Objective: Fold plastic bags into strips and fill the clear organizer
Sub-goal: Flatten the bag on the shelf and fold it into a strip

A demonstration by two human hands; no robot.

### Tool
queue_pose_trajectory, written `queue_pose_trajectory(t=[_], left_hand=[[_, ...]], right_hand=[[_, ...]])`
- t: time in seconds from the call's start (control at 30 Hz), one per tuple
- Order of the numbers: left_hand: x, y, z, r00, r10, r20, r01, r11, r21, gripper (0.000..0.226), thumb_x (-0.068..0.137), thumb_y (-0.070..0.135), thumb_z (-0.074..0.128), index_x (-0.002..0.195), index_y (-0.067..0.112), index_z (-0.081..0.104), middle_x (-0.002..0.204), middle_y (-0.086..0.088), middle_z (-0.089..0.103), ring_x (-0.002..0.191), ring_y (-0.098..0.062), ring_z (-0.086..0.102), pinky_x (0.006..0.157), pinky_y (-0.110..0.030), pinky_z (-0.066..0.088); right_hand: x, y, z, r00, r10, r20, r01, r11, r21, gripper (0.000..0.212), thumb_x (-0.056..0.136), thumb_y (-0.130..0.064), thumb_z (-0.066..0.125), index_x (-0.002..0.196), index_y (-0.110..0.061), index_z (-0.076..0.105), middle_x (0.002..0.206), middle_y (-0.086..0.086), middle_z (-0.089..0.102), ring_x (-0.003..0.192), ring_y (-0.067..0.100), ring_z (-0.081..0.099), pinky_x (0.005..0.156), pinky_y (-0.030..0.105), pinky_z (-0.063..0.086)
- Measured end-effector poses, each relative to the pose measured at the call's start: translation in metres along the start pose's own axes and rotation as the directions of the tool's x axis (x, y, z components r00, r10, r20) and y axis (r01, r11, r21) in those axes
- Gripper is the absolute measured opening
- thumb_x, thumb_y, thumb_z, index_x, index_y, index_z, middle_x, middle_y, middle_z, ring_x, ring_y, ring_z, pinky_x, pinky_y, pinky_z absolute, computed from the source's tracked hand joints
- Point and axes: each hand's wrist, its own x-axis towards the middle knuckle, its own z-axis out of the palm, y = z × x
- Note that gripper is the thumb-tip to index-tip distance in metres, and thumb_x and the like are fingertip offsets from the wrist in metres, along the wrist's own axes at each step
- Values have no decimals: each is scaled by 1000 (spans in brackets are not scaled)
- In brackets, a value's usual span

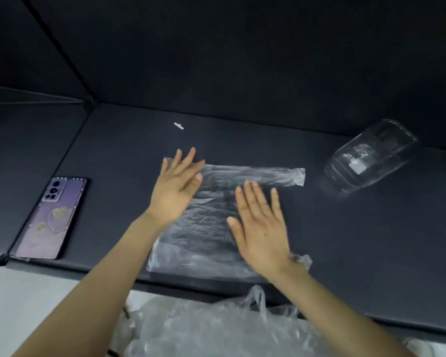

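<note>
- The plastic bag [206, 222] lies spread flat on the dark bench [371, 240], close to the near edge and about mid-way along it. It is clear and wrinkled.
- Both hands lie on top of it, palms down.
- The left hand [177, 191] rests on the far left corner. Its fingers are straight and spread, and the tips reach just past the bag's far edge.
- The right hand [260, 228] presses the right side, nearer the person, with its fingers straight and pointing away.
- Neither hand has a grip on anything – both are released and flat against the plastic.
- Along the far edge a narrow band of the bag runs left to right and sticks out past the right hand. Its long axis lies across the bench.
- This looks like smoothing before a fold. No finished strip can be seen, so the task seems to be at an early stage.
- The clear organizer [371, 155] lies tipped on its side, well apart from the bag, to the right and further back. The right hand is the nearer one to it.
- Any folded strip would have to travel right and away – a reach that suits the right hand.
- A loose heap of more bags [204, 331] sits below the near edge of the bench.
- A phone [53, 217] lies face down at the far left.
- A small white scrap [178, 126] lies beyond the left fingertips.
</note>
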Motion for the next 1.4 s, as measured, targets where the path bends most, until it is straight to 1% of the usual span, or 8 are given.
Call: queue_pose_trajectory(t=[0.07, 0.2, 0.4, 0.63, 0.8, 0.93, 1.1, 1.4], left_hand=[[-23, 7, -1, 982, 186, -27, -158, 895, 416, 52, 101, 37, 27, 140, 8, 48, 153, -6, 32, 144, -27, 23, 121, -37, -5], [-83, 2, 31, 967, 239, 92, -252, 826, 505, 56, 104, 35, 20, 140, -1, 43, 148, -17, 40, 139, -31, 36, 119, -39, 10], [-89, -20, 45, 987, 63, 151, -126, 879, 460, 61, 103, 48, 9, 149, 10, 20, 157, -10, 22, 146, -27, 22, 120, -33, 0], [-77, -11, 33, 988, -60, 144, 64, 998, -26, 67, 94, 69, 22, 148, 30, 19, 156, 17, 4, 146, -3, -4, 118, -19, -2], [-85, -2, 7, 993, -69, 92, 95, 946, -310, 25, 92, 49, 53, 107, 36, 69, 141, 12, 49, 138, -2, 33, 117, -27, 24], [-105, 4, -13, 980, -146, 134, 198, 768, -609, 62, 74, 80, 54, 86, 25, 78, 102, 0, 74, 105, -13, 66, 97, -30, 47], [-118, 3, -19, 973, -200, 117, 220, 639, -737, 79, 78, 64, 59, 90, -14, 63, 87, -9, 66, 87, -15, 63, 81, -23, 49], [-94, -4, 12, 841, -523, -141, 383, 759, -527, 35, 99, 33, 51, 79, 4, 52, 61, 0, 64, 57, -17, 59, 66, -43, 54]], right_hand=[[-10, -10, 15, 995, -32, 90, 33, 999, -13, 65, 103, -45, 10, 144, -2, 38, 152, 17, 34, 143, 30, 28, 115, 51, 12], [-17, -6, 31, 978, -12, 206, 28, 997, -74, 65, 102, -45, 13, 143, -3, 40, 150, 18, 37, 141, 30, 33, 114, 52, 14], [-33, 41, 13, 993, 50, 111, -34, 989, -143, 69, 101, -54, 13, 142, -8, 44, 147, 23, 40, 137, 39, 37, 113, 60, 18], [-39, 7, 5, 847, -526, -76, 530, 847, 44, 20, 73, -40, 77, 79, -21, 73, 88, -2, 64, 85, 22, 57, 81, 34, 37], [-43, 7, 5, 918, -383, -107, 397, 897, 193, 17, 85, -23, 62, 71, -19, 71, 72, -7, 66, 66, 16, 59, 69, 26, 38], [-50, 3, -31, 979, -76, 191, -27, 874, 486, 14, 92, -20, 59, 84, -21, 71, 75, -11, 69, 66, 7, 63, 62, 22, 46], [-20, 4, -74, 848, -16, 530, -381, 678, 629, 19, 94, -15, 60, 77, -21, 66, 72, -7, 71, 65, 3, 67, 69, 18, 50], [62, -3, -59, 889, -12, 457, -127, 954, 271, 16, 97, -33, 50, 97, -31, 66, 88, -19, 61, 84, 5, 56, 75, 26, 43]])
